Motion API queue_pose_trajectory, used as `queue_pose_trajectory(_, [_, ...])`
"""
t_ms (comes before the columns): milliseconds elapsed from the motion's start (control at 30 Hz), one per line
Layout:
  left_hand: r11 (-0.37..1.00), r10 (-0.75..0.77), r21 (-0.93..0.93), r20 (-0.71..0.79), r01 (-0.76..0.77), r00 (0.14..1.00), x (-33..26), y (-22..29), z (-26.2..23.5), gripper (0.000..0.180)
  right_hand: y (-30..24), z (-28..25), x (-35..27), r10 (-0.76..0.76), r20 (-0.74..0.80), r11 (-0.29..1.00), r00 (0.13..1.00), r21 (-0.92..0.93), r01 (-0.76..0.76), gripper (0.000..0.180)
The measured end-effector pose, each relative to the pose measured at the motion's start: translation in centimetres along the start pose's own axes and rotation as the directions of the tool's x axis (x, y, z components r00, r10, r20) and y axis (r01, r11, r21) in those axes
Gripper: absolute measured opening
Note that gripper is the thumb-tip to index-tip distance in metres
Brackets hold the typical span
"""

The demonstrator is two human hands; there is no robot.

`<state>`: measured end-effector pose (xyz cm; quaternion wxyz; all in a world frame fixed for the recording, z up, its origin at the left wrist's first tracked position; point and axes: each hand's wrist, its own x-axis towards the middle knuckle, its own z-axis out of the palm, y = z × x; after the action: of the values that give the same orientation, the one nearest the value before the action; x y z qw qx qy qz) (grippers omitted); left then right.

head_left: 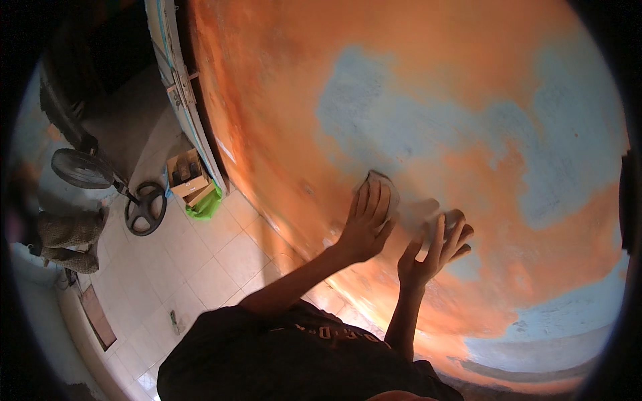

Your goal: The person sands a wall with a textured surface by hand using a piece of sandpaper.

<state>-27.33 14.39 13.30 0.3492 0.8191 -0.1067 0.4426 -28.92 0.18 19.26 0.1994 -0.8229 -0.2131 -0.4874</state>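
My left hand (368,230) lies against the painted wall (294,100), its long fingers stretched over a thin grey folded sheet (382,176). Whether that sheet is sandpaper or cloth, I cannot make out. Just to the right and a little lower, my right hand (428,257) is raised at the wall with thumb and fingers apart. A dark patch shows behind its fingertips, and a smeared pale patch lies between the two hands; both are too blurred to name. Around the hands the wall is orange, with large uneven areas of light blue.
A tiled floor (200,260) stretches to the left. On it stand a pedestal fan (83,168) with a round dark base (146,208), and a cardboard box (187,175) beside a green bag (204,204). A door frame (179,87) borders the wall at upper left.
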Motion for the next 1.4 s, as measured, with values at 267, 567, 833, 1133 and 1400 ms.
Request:
queue_pose_trajectory(267, [0.981,0.038,0.196,-0.136,-0.011,0.990,9.0,-6.4,-7.0,0.059,-4.3,2.9,1.6,0.012,0.002,0.997,1.000,0.072,-0.012,0.047])
queue_pose_trajectory(567, [0.991,-0.116,-0.087,-0.217,0.100,0.969,14.7,-8.3,-11.0,0.058,-4.9,3.5,1.5,0.011,0.019,1.000,1.000,0.024,-0.012,0.047])
queue_pose_trajectory(833, [0.993,-0.100,-0.089,-0.217,0.082,0.971,16.7,-8.5,-11.6,0.062,-4.3,4.4,0.6,0.003,-0.002,0.999,1.000,0.047,-0.003,0.050])
queue_pose_trajectory(1133, [0.958,-0.131,-0.280,-0.210,0.069,0.969,16.3,-8.5,-11.7,0.061,-4.8,4.4,0.5,0.018,0.005,0.999,1.000,0.045,-0.019,0.050])
queue_pose_trajectory(1400, [0.982,-0.052,-0.187,-0.214,0.012,0.975,16.5,-7.5,-11.8,0.061,-4.6,4.1,0.6,0.003,0.028,0.999,1.000,0.044,-0.005,0.052])
